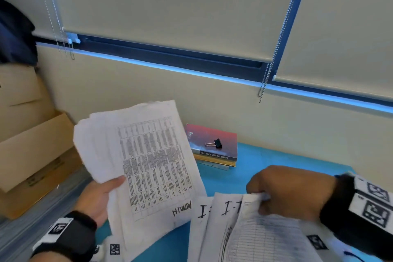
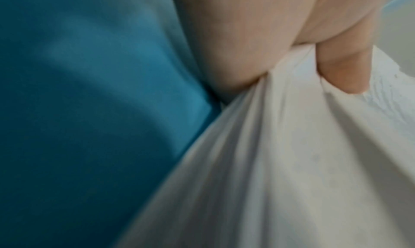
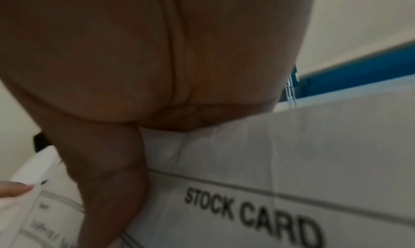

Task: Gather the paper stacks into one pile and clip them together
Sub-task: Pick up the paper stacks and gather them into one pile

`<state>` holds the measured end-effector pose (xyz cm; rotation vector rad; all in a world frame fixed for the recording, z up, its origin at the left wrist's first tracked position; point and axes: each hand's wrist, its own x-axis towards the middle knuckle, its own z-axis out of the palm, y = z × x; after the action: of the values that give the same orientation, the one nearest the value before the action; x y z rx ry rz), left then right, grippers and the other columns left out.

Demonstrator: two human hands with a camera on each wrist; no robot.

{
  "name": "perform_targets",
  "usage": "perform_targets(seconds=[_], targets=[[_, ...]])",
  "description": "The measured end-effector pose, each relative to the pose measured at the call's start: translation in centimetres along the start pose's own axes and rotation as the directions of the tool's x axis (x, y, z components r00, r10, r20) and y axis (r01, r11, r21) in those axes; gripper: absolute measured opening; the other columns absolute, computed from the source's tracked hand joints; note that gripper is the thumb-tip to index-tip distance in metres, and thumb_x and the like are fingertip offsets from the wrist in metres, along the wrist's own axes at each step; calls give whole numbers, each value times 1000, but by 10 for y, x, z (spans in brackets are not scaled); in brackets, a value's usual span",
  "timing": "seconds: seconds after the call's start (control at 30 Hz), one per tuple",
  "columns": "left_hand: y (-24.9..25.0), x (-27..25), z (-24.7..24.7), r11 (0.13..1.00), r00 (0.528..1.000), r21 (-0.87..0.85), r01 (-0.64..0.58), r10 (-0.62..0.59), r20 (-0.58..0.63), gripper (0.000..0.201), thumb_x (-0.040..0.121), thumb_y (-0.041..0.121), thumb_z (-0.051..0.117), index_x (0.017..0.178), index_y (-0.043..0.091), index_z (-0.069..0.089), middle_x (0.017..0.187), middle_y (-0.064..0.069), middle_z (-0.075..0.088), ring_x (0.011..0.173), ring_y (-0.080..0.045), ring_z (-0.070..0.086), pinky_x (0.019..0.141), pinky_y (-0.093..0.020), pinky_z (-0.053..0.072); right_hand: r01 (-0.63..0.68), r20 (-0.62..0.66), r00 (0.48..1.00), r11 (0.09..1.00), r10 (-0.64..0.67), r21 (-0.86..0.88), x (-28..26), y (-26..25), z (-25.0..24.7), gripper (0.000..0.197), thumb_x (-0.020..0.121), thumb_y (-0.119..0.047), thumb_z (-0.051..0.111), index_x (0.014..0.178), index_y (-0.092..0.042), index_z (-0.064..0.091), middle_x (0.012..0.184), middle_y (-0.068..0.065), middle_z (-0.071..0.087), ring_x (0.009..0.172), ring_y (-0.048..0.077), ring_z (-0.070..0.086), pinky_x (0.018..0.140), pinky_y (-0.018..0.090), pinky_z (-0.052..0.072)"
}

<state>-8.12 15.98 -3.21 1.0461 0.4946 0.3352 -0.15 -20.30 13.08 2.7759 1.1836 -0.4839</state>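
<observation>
My left hand point(image 1: 100, 195) grips a stack of printed sheets point(image 1: 146, 159), lifted and tilted above the blue table point(image 1: 261, 159). In the left wrist view the thumb point(image 2: 343, 74) presses into that white paper point(image 2: 292, 163). My right hand point(image 1: 289, 189) pinches the top edge of a second stack of forms point(image 1: 251, 232) lying at the table's near edge. The right wrist view shows a sheet headed "STOCK CARD" point(image 3: 269, 189) under the hand point(image 3: 134, 65). A black binder clip point(image 1: 215, 143) rests on a red book point(image 1: 212, 140) at the back of the table.
The red book tops a small pile of books against the wall. Cardboard boxes point(image 1: 32, 149) stand to the left of the table. Roller blinds with bead chains point(image 1: 274, 49) hang over the window behind.
</observation>
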Motion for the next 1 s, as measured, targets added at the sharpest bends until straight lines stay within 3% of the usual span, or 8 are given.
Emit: perform_targets(seconds=[0.13, 0.27, 0.37, 0.43, 0.63, 0.73, 0.9, 1.0], targets=[[26, -14, 44, 982, 992, 148, -116, 106, 72, 28, 87, -8, 61, 108, 8, 69, 108, -15, 75, 101, -31, 70, 96, -48, 52, 113, -194, 975, 994, -112, -3, -7, -16, -30, 14, 81, -34, 65, 90, -27, 56, 85, -13, 60, 79, 6, 54, 74, 28, 47], [35, -33, 83, 934, 957, 274, -229, 165, 236, 24, 78, -5, 75, 101, 3, 73, 97, -12, 77, 84, -21, 75, 66, -27, 61, 190, -482, 856, 981, -185, -39, 3, -23, -57, 11, 83, -31, 71, 91, -26, 65, 105, -11, 65, 100, 11, 58, 86, 31, 49], [32, -44, 103, 878, 924, 382, -288, 151, 351, 28, 75, 13, 83, 97, -2, 74, 93, -17, 77, 91, -34, 73, 71, -39, 62, 129, -582, 799, 988, -152, -81, 10, -24, -74, 11, 82, -33, 72, 82, -30, 62, 147, 0, 45, 131, 20, 45, 105, 39, 42], [29, -48, 110, 848, 909, 423, -318, 146, 390, 44, 67, 29, 81, 94, -5, 74, 93, -21, 76, 95, -41, 70, 83, -52, 59, 99, -589, 798, 991, -132, -88, 16, -22, -84, 15, 82, -33, 72, 80, -31, 57, 152, 1, 38, 135, 21, 41, 105, 41, 41], [24, -60, 114, 725, 873, 566, -393, 101, 477, 13, 89, -1, 66, 88, 3, 78, 87, -9, 78, 84, -24, 75, 79, -41, 61, 29, -567, 823, 1000, -19, 8, 26, -12, -89, 12, 86, -32, 67, 86, -25, 57, 83, -13, 54, 78, 15, 53, 64, 25, 40], [21, -63, 114, 721, 876, 589, -366, 53, 479, 12, 91, 9, 67, 90, 8, 79, 89, -7, 79, 84, -20, 75, 83, -44, 60, 14, -535, 845, 998, 23, 66, 27, -9, -81, 19, 86, -31, 68, 77, -27, 51, 79, -14, 55, 71, 6, 52, 60, 21, 39], [16, -63, 109, 927, 913, 333, -173, 23, 408, 70, 77, 74, 48, 115, 19, 70, 114, -3, 75, 112, -21, 68, 102, -44, 49, -17, -530, 846, 997, 55, 76, 27, -7, -75, 23, 86, -31, 68, 75, -27, 48, 81, -11, 59, 73, 11, 55, 62, 26, 46], [7, -62, 110, 857, 889, 414, -307, 103, 445, 95, 46, 74, 82, 122, 20, 62, 116, 5, 74, 110, -16, 68, 100, -43, 53, -31, -546, 834, 994, 83, 103, 27, -5, -73, 27, 85, -29, 69, 72, -27, 45, 77, -10, 59, 70, 10, 53, 58, 24, 40]])
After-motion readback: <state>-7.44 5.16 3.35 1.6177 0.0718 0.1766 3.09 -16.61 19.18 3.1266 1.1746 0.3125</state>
